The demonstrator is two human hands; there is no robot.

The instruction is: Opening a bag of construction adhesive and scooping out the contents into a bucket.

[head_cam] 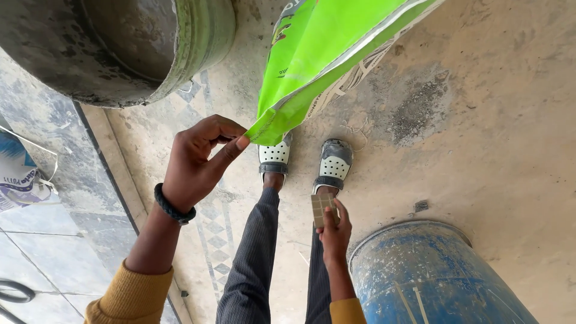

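Above the person's two shoes, a bright green sack [327,57] hangs tilted, its lower corner pinched between thumb and forefinger of the left hand [198,165]. That grip on the corner alone, with the bulk of the sack rising toward the top right, suggests the hand is steadying or tipping it rather than bearing its weight; what holds the upper end is out of view. The sack is glossy green with a white edge strip and dark printing along its side and top. A black band [173,207] sits on that wrist, above a mustard sleeve.

Lower, at the right thigh, the right hand [335,237] is closed on a small tan grid card [322,207], held flat against the fingers, likely kept out of the way.

Just right of that hand stands a blue drum [432,276], scuffed white. At top left a grey, cement-crusted drum [120,48] lies with its open mouth showing. At the left edge lies a white and blue bag [18,177] on grey tiles. Dusty concrete floor [492,150] lies under everything.
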